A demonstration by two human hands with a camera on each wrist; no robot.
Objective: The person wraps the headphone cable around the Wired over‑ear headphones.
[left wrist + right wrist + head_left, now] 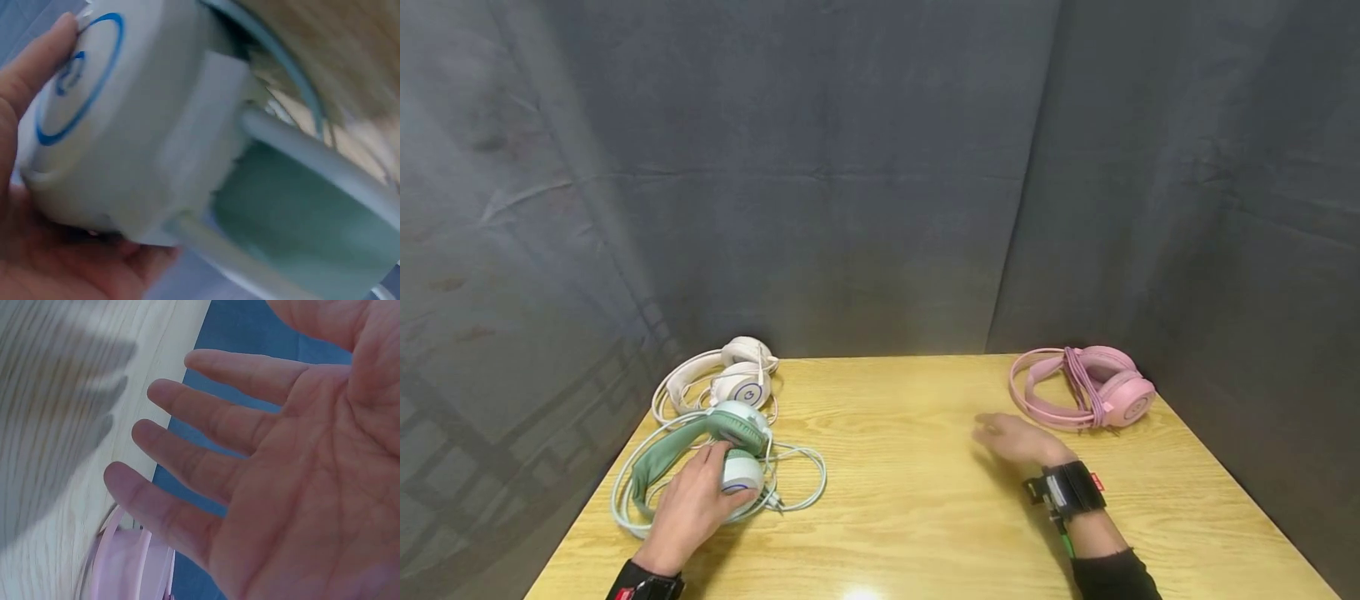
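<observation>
— What worried you, standing there?

— The cable. The counter (925, 500) was smooth pale wood, and the green headset (715, 450) lay near its left edge in a loose ring of thin white cord (805, 483). The left hand (688, 508) had its grip clamped round the lower earcup (119, 119), a hard, glossy white shell with a blue ring printed on it. Lift that and I judged the cord could snag the cream headset (733, 379) just behind, and drag it.

— And the other hand?

— The right hand (1018, 440) hovered above the counter, fingers (206, 419) spread apart, holding nothing. The pink headset (1086, 387) sat near it at the far right corner, its cord wound round the band, so that one looked safer. The green band seemed soft and padded; I thought it might flex in a one-sided hold.
</observation>
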